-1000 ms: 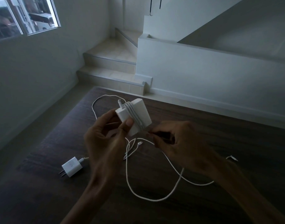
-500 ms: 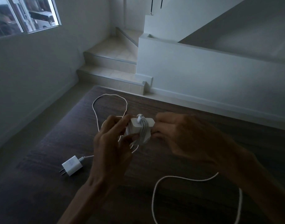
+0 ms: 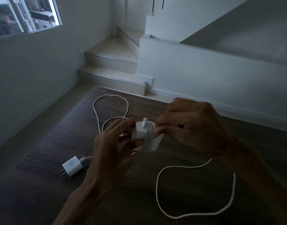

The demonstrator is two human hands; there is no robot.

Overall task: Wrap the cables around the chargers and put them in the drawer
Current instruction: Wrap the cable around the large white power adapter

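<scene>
The left hand (image 3: 113,143) holds the large white charger (image 3: 146,137) above the dark wooden surface (image 3: 196,143), its fingers and thumb curled onto the block's left side. The right hand (image 3: 188,125) is closed at the charger's right edge; it appears to pinch the cable (image 3: 194,189) there, though the fingers hide the contact itself. Several turns already lie side by side round the middle of the block, with the plug end sticking up at its far edge. The unwound remainder trails in a wide loop across the near right of the surface.

A second, small charger (image 3: 72,166) lies on the surface to the near left, prongs pointing out, and its own cable (image 3: 110,109) runs off to a loose loop on the far side. No drawer is in view.

The risks, as I judge them:
- If the right hand eases its tension, the stacked turns could slip off the block's smooth edge and spring apart.
- The trailing loop may snag on the surface edge or twist on itself while being drawn in.
- The left grip covers little of the block, so a hard pull on the cable could rotate the charger out of the fingers.
- The second cable passes close behind the hands and could be caught up in the winding.
</scene>
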